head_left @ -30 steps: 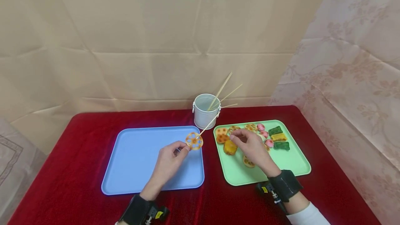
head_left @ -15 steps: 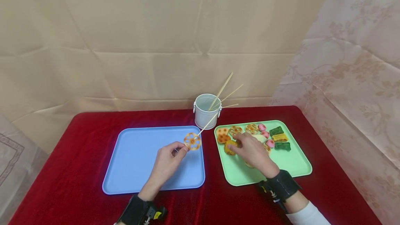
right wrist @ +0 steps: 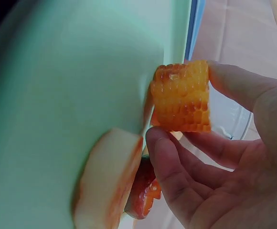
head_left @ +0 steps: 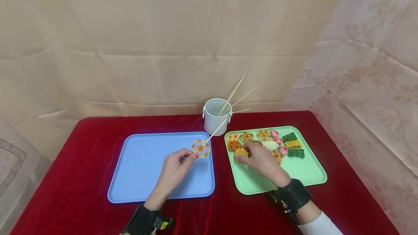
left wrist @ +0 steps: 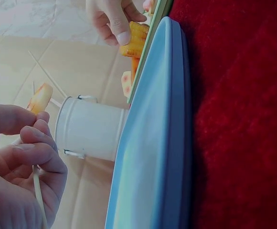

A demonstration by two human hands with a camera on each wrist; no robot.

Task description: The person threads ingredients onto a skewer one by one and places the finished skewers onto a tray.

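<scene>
Over the blue tray [head_left: 147,169], my left hand [head_left: 177,164] pinches a bamboo skewer [head_left: 216,131] that carries a browned lotus root slice [head_left: 200,148]. The skewer points up and away toward the bucket; in the left wrist view its lower part [left wrist: 37,191] passes under the fingers. My right hand [head_left: 262,159] grips a short yellow piece of corn on the cob [right wrist: 181,98] at the left of the green tray [head_left: 253,184]. Thumb and fingers hold it from opposite sides. Whether the corn still touches the tray, I cannot tell. A pale, brown-edged slice [right wrist: 107,179] lies near these fingers.
Behind the trays stands a white bucket [head_left: 215,120] with several skewers [head_left: 233,91]. Around the right hand, the green tray bears lotus slices [head_left: 263,135], pink balls [head_left: 277,140], green pieces [head_left: 295,153] and a yellow piece [head_left: 292,144]. Red cloth [head_left: 81,162] covers the table.
My right hand has come down from above the food and taken hold of the corn. The left hand has stayed nearly still with its skewer and lotus slice.
</scene>
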